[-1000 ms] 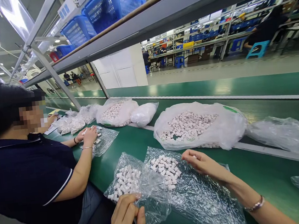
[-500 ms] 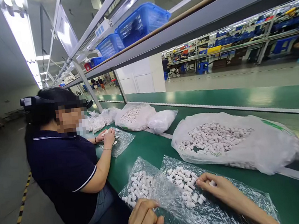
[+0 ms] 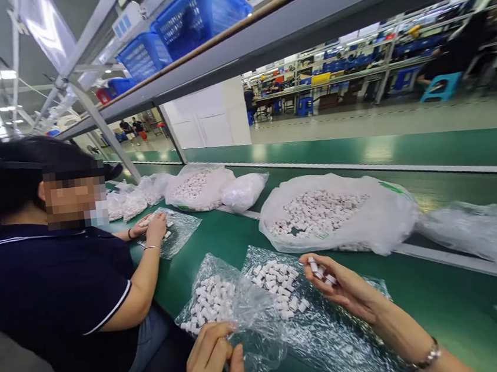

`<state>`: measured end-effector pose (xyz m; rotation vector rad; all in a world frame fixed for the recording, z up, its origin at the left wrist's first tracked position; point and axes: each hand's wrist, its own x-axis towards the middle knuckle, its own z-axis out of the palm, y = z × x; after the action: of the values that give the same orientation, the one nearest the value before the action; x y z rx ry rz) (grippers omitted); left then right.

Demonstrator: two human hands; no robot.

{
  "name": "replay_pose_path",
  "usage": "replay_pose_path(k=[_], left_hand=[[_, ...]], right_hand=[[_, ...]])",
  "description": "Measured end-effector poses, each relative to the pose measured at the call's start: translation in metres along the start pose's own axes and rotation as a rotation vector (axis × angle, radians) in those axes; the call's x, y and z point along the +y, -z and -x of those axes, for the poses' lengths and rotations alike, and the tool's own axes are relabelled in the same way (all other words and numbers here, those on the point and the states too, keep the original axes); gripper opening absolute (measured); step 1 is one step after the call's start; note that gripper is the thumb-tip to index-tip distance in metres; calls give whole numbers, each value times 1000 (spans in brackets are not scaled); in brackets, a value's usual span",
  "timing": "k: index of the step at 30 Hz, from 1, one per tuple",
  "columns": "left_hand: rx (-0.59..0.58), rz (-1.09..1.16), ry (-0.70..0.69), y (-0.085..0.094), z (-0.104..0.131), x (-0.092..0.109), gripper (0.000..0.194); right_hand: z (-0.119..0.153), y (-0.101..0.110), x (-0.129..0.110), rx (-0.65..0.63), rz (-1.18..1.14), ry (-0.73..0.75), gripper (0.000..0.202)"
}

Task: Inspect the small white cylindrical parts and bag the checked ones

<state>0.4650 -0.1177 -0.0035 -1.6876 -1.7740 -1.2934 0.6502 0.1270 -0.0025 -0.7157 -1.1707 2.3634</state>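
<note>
My left hand is at the bottom of the view, its fingers curled on the near edge of a clear plastic bag. Inside that bag lies a heap of small white cylindrical parts. My right hand is raised palm up, with several white cylindrical parts cupped in its bent fingers. Beneath it a clear plastic sheet is spread on the green table, and a loose pile of the same parts rests on it, left of my right hand.
A large white bag of parts lies open behind my hands, with a smaller knotted bag to its left. At the left a co-worker handles parts over another plastic sheet. Blue baskets stand on the overhead shelf.
My right hand has lifted from the pile and turned palm up, now showing several parts in it. My left hand stays at the bag. The camera view has shifted right.
</note>
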Motion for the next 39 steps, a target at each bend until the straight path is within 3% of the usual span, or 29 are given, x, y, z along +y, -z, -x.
replay_pose_path(k=[6,9,13,16,20,24,29,31,33,36,39], left_hand=[[-24,7,-9,1,1,-2,22],[-18,2,9,2,0,-1,21],[-58,-3,28,3,-1,0,22],[-79,18,13,4,0,-2,22],[-88,34,-6,4,1,-4,19],[-101,31,-14,6,-1,-5,21],[-109,48,-28,7,-8,-6,19],[-103,56,-37,4,-11,-5,17],[-77,68,-45,0,-12,-4,16],[-5,100,-71,-6,-14,-3,16],[1,109,-114,-5,-14,-4,16]], right_hand=[[1,1,3,-36,212,36,36],[4,5,2,-52,615,87,41],[13,9,5,-96,1302,164,25],[16,11,13,-138,1564,146,22],[12,12,18,-176,1690,162,16],[20,4,-2,-154,1609,145,21],[54,-36,-31,-226,1364,157,27],[56,-58,-19,-271,1430,233,24],[44,-79,7,-283,1615,381,23],[1,-106,56,-271,1854,654,15],[-41,-126,86,-274,1857,704,22]])
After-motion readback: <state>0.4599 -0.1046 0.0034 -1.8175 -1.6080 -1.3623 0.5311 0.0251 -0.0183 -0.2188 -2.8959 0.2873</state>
